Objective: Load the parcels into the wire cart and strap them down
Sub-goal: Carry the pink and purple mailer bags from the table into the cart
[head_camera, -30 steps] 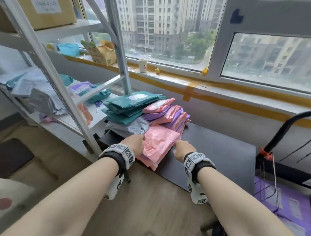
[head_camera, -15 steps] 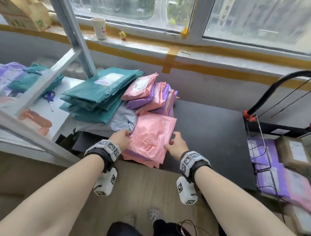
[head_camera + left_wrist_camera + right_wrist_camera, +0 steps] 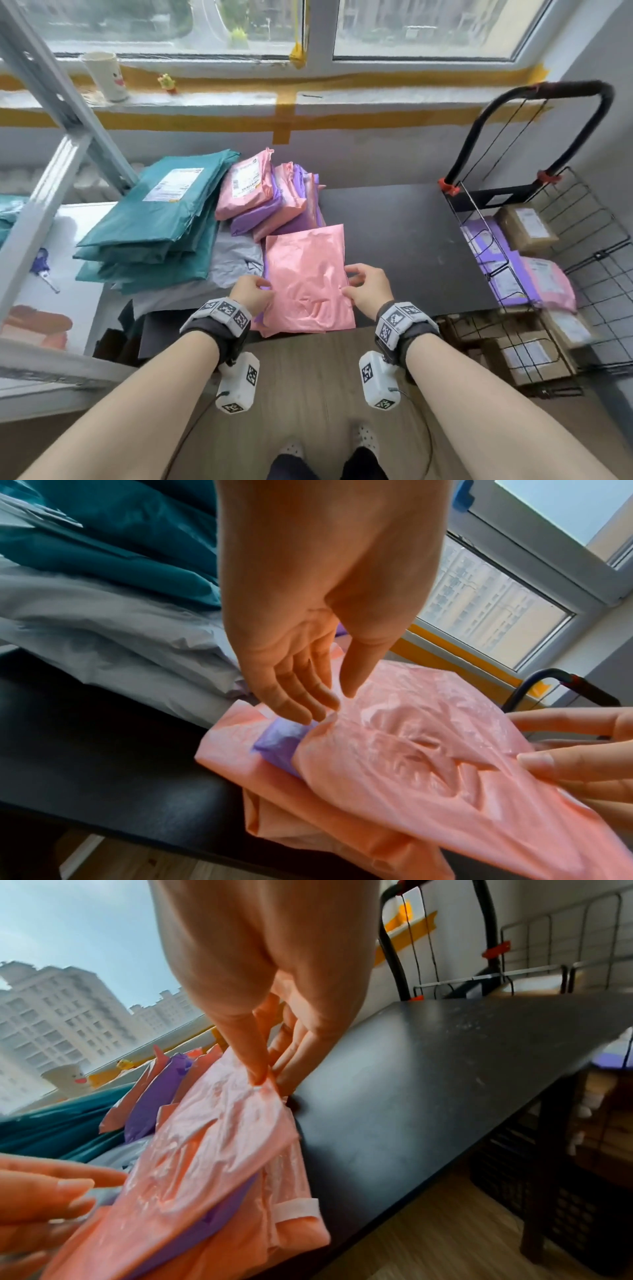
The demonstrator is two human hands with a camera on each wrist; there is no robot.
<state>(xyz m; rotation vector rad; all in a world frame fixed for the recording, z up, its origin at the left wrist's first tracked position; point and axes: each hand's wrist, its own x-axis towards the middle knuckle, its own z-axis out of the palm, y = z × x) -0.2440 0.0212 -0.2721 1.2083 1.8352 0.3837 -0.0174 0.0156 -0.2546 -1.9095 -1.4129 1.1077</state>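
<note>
The right hand [image 3: 368, 291] now pinches the pink parcel's [image 3: 308, 284] right edge instead of resting beside it. The left hand's [image 3: 251, 294] fingers [image 3: 301, 693] lie straight against its left edge. The parcel lies on the bench [image 3: 404, 240] over a purple parcel [image 3: 277, 739], with the wire cart [image 3: 597, 255] well to the right.

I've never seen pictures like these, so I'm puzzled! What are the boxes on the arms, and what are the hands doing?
There is no robot, just a person's two bare hands. The wide picture comes from a camera on their head. The other two come from small white camera boxes strapped at the wrists, looking along the fingers. On the black table lie teal plastic mailing bags and a pile of pink and purple bags. The right hand pinches the right edge of the nearest shiny pink plastic bag; the left hand touches its left edge with straight fingers. The black wire cart, already holding parcels, stands at the right.
</note>
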